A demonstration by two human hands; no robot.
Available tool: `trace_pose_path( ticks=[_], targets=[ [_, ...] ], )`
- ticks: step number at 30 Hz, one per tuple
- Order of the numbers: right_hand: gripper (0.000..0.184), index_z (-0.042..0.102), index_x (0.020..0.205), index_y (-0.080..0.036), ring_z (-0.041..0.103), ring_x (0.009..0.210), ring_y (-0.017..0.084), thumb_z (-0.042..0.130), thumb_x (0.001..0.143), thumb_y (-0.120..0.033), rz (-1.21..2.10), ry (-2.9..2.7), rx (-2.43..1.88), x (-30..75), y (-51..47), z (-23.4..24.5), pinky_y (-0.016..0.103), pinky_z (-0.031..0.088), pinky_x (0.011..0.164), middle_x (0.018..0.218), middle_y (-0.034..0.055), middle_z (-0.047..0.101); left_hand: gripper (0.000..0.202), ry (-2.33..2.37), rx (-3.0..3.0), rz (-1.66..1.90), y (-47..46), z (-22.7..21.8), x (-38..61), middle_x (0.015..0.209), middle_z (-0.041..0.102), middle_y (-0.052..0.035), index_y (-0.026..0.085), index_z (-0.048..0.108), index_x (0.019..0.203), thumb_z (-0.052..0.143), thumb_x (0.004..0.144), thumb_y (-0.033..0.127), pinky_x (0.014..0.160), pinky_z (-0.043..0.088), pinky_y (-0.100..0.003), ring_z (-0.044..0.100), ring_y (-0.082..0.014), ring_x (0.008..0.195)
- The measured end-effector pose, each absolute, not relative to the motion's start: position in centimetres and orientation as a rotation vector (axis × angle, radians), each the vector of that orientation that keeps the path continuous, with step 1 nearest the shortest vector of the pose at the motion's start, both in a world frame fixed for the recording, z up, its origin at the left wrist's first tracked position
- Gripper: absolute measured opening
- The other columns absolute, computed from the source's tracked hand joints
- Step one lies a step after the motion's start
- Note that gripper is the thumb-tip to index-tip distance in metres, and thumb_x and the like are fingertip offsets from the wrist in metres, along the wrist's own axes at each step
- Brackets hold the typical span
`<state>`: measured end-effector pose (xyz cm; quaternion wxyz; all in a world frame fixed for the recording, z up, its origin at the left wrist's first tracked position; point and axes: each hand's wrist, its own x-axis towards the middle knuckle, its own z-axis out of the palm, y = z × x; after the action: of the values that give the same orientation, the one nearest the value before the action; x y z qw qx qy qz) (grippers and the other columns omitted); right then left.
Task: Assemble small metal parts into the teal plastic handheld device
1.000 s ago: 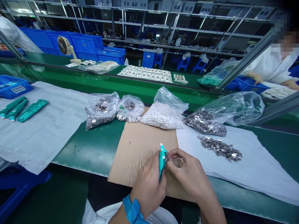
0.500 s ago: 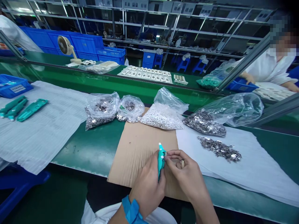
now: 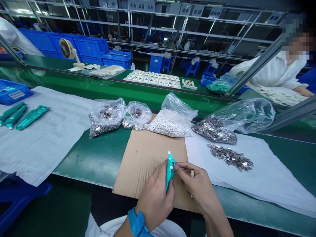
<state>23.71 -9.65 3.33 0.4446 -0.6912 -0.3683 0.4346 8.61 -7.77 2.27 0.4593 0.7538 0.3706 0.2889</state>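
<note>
My left hand (image 3: 156, 194) is closed around a teal plastic casing (image 3: 170, 171) with a white tip, held upright over a sheet of cardboard. Thumb and index finger of my right hand (image 3: 196, 184) pinch at the casing's upper right side; whatever tiny part sits between them is too small to make out. A thin, light wooden-looking stick (image 3: 192, 173) is tucked among the right hand's fingers, its middle hidden. Beyond the hands lie the brown cardboard (image 3: 143, 158) and, to the right, a loose pile of small shiny metal pieces (image 3: 230, 157) on white sheeting.
Clear bags of metal parts (image 3: 106, 121) and a bag of white pieces (image 3: 170, 125) line the bench's back. Teal casings (image 3: 32, 117) and a blue bin (image 3: 16, 93) are at left. A person (image 3: 274, 72) sits across at right, near a slanted metal post (image 3: 256, 67).
My right fingers have closed in slightly at the casing, and more of the stick shows. Across the bench, the person's hand has moved off the blue tray.
</note>
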Motion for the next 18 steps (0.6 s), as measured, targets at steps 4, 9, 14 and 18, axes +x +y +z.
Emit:
trace_pose_path(
  ticks=[4,9,14,18],
  targets=[
    [0.033,0.078,0.086,-0.019,0.071,0.086,0.026,0.074,0.076,-0.050,1.020,-0.961,-1.761,23.9,-9.9,3.8,0.032,0.056,0.077,0.086,0.0078,0.076,0.053,0.915,1.848,0.706,-7.8,2.2,8.6,0.138,0.056,-0.0135,0.020,0.033,0.148,0.043,0.097,0.016,0.106,0.049,-0.045,0.055,-0.0262,0.127],
    [0.035,0.078,0.085,-0.019,0.071,0.092,0.029,0.071,0.077,-0.052,1.041,-0.995,-1.788,24.0,-9.7,4.2,0.035,0.054,0.081,0.091,0.0099,0.076,0.052,0.904,1.854,0.717,-7.7,2.3,8.6,0.139,0.055,-0.0133,0.020,0.033,0.148,0.042,0.097,0.015,0.107,0.048,-0.045,0.055,-0.0259,0.128],
    [0.032,0.077,0.081,-0.019,0.071,0.087,0.028,0.071,0.077,-0.051,1.094,-1.048,-1.746,24.4,-9.5,4.7,0.037,0.055,0.082,0.086,0.0095,0.076,0.054,0.864,1.851,0.719,-7.6,2.4,8.4,0.137,0.057,-0.0120,0.022,0.033,0.149,0.044,0.097,0.015,0.103,0.050,-0.043,0.057,-0.0255,0.125],
    [0.031,0.076,0.073,-0.019,0.072,0.081,0.028,0.072,0.075,-0.050,1.010,-1.072,-1.749,24.4,-9.5,4.8,0.035,0.058,0.076,0.079,0.0099,0.075,0.053,0.861,1.840,0.722,-7.6,2.4,8.4,0.136,0.058,-0.0115,0.022,0.034,0.148,0.045,0.097,0.015,0.102,0.051,-0.042,0.057,-0.0258,0.124]
  ],
)
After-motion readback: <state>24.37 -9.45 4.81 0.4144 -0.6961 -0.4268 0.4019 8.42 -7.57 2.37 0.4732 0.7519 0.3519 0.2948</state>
